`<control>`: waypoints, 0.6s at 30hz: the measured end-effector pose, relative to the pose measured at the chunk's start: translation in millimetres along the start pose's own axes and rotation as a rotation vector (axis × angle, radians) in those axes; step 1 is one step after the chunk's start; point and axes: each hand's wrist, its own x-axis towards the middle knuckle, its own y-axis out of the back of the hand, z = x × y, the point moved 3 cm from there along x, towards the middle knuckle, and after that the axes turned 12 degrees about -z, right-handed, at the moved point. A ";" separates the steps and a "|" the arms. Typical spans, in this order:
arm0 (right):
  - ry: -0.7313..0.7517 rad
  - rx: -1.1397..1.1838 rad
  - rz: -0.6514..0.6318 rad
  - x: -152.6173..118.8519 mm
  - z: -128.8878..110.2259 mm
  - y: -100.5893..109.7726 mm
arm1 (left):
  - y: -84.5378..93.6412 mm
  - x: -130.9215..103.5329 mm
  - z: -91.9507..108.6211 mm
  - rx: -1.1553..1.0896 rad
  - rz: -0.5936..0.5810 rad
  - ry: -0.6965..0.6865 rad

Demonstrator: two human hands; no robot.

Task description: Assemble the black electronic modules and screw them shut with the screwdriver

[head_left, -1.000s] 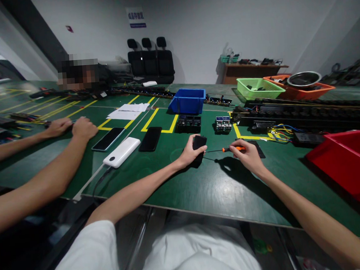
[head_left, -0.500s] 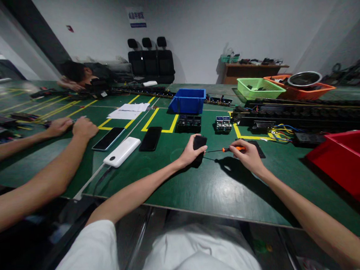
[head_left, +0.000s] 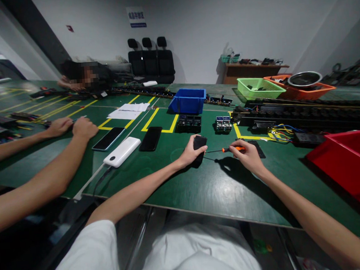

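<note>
Hardly anything has moved since a moment ago: over the table (head_left: 177, 188) my left hand (head_left: 191, 152) grips the black block (head_left: 200, 142) while my right hand (head_left: 247, 157) pinches the screwdriver (head_left: 226, 150), shaft aimed at the block's side, apparently for driving, so next calls for steady alignment.

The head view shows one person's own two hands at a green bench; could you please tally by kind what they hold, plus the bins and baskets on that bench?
Screwdriver, in the right hand: 1
Black part, in the left hand: 1
Bins (blue bin, red bin): 2
Baskets (green basket, orange basket): 2
Total: 6
</note>
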 end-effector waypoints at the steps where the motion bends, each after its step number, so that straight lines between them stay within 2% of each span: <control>1: 0.000 -0.002 0.000 0.0 0.0 0.1 | 0.1 0.2 -0.2 -0.001 -0.002 0.001; 18: 0.002 -0.008 -0.005 0.2 2.8 -1.5 | 1.7 1.3 -1.7 0.015 -0.015 0.019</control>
